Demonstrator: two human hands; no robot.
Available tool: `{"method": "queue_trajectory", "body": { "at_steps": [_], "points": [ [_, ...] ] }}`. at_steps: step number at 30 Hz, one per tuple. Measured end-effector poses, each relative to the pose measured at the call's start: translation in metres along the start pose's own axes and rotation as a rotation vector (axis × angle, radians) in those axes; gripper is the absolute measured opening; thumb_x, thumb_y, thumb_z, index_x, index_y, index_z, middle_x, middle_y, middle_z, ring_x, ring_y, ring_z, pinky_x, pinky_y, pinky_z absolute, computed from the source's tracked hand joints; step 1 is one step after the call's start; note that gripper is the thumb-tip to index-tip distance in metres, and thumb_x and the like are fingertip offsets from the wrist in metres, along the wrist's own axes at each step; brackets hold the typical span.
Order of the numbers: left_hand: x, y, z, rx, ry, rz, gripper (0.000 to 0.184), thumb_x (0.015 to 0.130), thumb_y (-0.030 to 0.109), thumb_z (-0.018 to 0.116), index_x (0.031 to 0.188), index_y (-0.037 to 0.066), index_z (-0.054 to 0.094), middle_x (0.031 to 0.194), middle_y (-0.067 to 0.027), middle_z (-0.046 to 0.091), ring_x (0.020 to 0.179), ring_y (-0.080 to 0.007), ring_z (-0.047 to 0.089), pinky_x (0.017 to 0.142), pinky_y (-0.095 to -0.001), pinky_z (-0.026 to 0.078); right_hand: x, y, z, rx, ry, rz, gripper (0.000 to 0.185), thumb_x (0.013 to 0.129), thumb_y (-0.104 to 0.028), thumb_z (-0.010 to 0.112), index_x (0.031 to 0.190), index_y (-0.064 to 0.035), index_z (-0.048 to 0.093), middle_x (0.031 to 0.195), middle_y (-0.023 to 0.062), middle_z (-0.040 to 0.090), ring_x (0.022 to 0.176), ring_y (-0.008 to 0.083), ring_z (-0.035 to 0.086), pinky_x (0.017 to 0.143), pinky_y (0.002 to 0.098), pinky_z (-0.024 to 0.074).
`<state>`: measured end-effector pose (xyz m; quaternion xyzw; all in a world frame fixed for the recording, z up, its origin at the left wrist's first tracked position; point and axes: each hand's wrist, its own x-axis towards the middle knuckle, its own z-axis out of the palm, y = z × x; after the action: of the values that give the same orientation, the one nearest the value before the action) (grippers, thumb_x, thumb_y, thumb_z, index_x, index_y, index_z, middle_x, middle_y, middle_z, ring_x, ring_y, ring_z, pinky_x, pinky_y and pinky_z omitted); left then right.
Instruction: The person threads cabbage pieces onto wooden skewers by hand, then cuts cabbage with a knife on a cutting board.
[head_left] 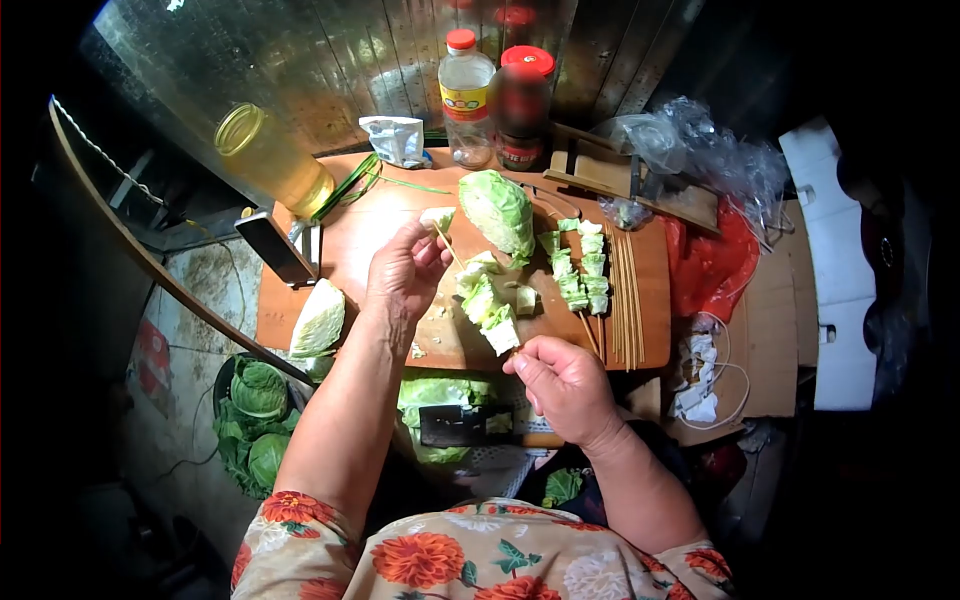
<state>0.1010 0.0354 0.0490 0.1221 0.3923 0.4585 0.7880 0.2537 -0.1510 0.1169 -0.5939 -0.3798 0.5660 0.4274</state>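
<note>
My left hand (408,268) pinches a small cabbage piece (438,216) at the upper tip of a wooden skewer (452,250). Several pale green cabbage pieces (484,300) are threaded along the lower part of this skewer. The skewer's near end is in the closed fingers of my right hand (568,385). To the right, two skewers loaded with cabbage (580,272) lie side by side, next to a row of bare skewers (627,300). A partly cut cabbage (497,215) rests just beyond my hands, and a loose leaf square (526,299) lies on the orange-brown board (385,190).
A cabbage wedge (320,318) and a propped phone (275,248) stand left. Behind are a jar of yellow liquid (275,165), a clear bottle (466,100) and a red-lidded jar (523,105). Below the board lies a dark-bladed knife (465,425); whole cabbages (258,390) sit lower left.
</note>
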Motion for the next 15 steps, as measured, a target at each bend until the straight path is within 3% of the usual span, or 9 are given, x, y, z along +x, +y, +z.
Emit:
{"method": "queue_trajectory", "body": {
  "at_steps": [7,11,13,15],
  "points": [
    [-0.01,0.008,0.008,0.065,-0.043,0.106,0.041,0.084,0.004,0.062,0.122,0.005,0.048,0.092,-0.0099,0.062,0.076,-0.0208,0.064,0.071,-0.0346,0.056,0.002,-0.001,0.002,-0.062,0.006,-0.016,0.017,0.092,-0.014,0.056,0.085,0.0002,0.063,0.064,-0.001,0.054,0.059,0.0059,0.048,0.056,0.0233,0.0414],
    [-0.009,0.009,0.01,0.128,-0.063,0.167,0.037,0.084,0.003,0.06,0.119,0.005,0.049,0.094,-0.0112,0.061,0.077,-0.0222,0.064,0.073,-0.037,0.057,0.001,-0.004,0.002,0.003,-0.003,0.092,0.018,0.092,-0.015,0.056,0.086,0.0005,0.063,0.065,0.0011,0.056,0.062,0.0078,0.051,0.059,0.0248,0.0433],
    [-0.012,0.008,0.014,0.042,-0.055,0.183,0.033,0.082,-0.003,0.059,0.113,0.002,0.049,0.094,-0.0119,0.061,0.077,-0.0233,0.065,0.073,-0.0374,0.058,0.002,0.002,0.004,-0.023,0.002,-0.057,0.018,0.095,-0.016,0.053,0.09,-0.0007,0.062,0.061,-0.0048,0.048,0.05,0.0021,0.042,0.045,0.0183,0.0342],
    [-0.011,0.006,0.014,0.006,-0.061,0.175,0.032,0.082,-0.004,0.059,0.112,0.002,0.049,0.095,-0.0123,0.061,0.079,-0.0238,0.065,0.073,-0.0376,0.058,0.002,0.002,0.005,-0.021,0.006,-0.063,0.018,0.095,-0.016,0.053,0.09,-0.0007,0.062,0.06,-0.0049,0.048,0.05,0.0021,0.042,0.045,0.0183,0.0341]
  ]
}}
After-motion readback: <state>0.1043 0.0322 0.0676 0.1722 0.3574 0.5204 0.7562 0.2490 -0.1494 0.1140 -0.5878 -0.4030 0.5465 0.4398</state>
